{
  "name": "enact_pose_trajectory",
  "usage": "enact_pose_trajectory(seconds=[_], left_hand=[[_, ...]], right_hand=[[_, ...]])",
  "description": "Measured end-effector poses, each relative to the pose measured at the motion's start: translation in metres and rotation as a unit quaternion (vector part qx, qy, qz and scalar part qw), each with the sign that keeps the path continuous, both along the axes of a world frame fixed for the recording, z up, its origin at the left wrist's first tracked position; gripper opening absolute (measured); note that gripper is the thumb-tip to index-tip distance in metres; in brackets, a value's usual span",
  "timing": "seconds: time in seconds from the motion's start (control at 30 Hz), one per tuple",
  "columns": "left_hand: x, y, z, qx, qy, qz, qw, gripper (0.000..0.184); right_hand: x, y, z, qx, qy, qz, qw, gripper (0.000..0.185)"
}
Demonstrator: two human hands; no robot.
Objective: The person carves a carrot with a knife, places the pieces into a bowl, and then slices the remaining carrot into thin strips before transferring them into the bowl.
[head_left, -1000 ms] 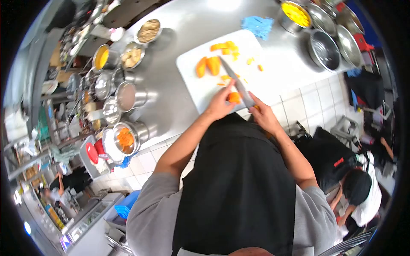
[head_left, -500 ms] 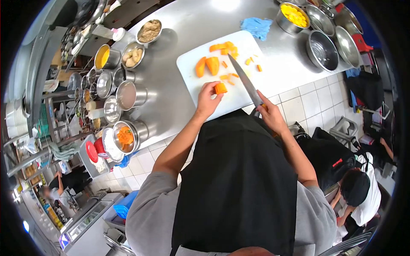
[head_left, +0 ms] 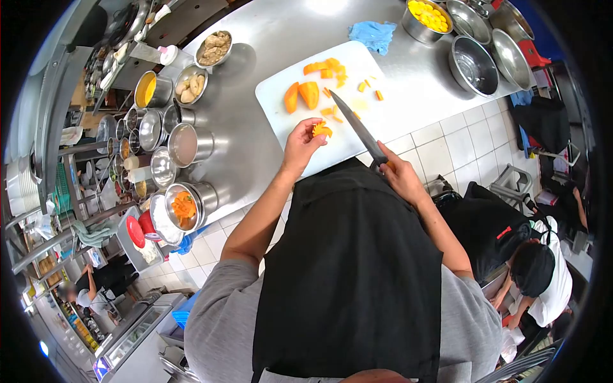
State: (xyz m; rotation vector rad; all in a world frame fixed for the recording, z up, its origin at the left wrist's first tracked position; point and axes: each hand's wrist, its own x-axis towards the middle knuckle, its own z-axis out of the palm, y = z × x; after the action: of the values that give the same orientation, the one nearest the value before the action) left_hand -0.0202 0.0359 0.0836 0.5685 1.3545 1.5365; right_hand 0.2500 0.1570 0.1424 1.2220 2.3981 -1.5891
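My left hand pinches a notched orange vegetable piece over the near part of the white cutting board. My right hand is wrapped round the handle of a long knife, whose blade points up and left over the board, apart from the held piece. Two larger orange chunks lie left of the blade tip. Beyond them are several cut orange pieces, with small scraps near the knife and to the right.
A blue cloth lies behind the board on the steel counter. Metal bowls, one with yellow pieces, stand at the back right. Pots and bowls line the left side, one holding orange peelings. A person bends at the right.
My left hand has turned the held piece, so its notched side now shows. Earlier the knife was against the piece; it has since moved away to the right.
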Motion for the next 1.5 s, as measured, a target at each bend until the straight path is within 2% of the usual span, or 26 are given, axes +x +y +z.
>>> enact_pose_trajectory(seconds=[0.23,0.5,0.63,0.7,0.93,1.0,1.1,1.23,1.3,1.5], left_hand=[[0.001,0.001,0.003,0.015,-0.102,-0.015,0.995,0.047],[0.004,0.005,0.009,-0.013,-0.027,-0.062,0.998,0.049],[0.003,0.005,0.005,0.009,0.025,-0.071,0.997,0.050],[0.002,0.004,0.005,0.014,-0.037,-0.076,0.996,0.052],[-0.004,-0.002,0.005,-0.010,-0.127,-0.071,0.989,0.055],[-0.008,-0.004,0.001,0.005,-0.229,-0.072,0.971,0.052],[-0.007,-0.007,-0.002,0.011,-0.238,-0.067,0.969,0.051],[0.004,-0.005,-0.003,0.003,-0.193,-0.047,0.980,0.053],[0.009,-0.005,-0.003,0.012,-0.101,-0.033,0.994,0.057],[0.012,-0.003,-0.003,0.032,-0.087,-0.019,0.995,0.063]], right_hand=[[0.006,-0.002,-0.003,0.007,0.001,-0.003,1.000,0.063],[0.012,-0.004,-0.004,0.025,-0.001,-0.001,1.000,0.062],[0.016,-0.004,-0.007,0.028,-0.019,0.009,0.999,0.062],[0.017,-0.005,-0.009,0.041,0.006,0.001,0.999,0.063],[0.020,-0.006,-0.008,0.035,0.004,-0.005,0.999,0.062],[0.019,-0.006,-0.006,0.027,-0.006,-0.004,1.000,0.062],[0.018,-0.007,-0.005,0.019,-0.011,-0.008,1.000,0.062],[0.020,-0.007,-0.007,0.020,-0.014,-0.004,1.000,0.062],[0.021,-0.008,-0.010,0.021,-0.006,-0.005,1.000,0.062],[0.020,-0.009,-0.007,0.022,-0.009,0.000,1.000,0.063]])
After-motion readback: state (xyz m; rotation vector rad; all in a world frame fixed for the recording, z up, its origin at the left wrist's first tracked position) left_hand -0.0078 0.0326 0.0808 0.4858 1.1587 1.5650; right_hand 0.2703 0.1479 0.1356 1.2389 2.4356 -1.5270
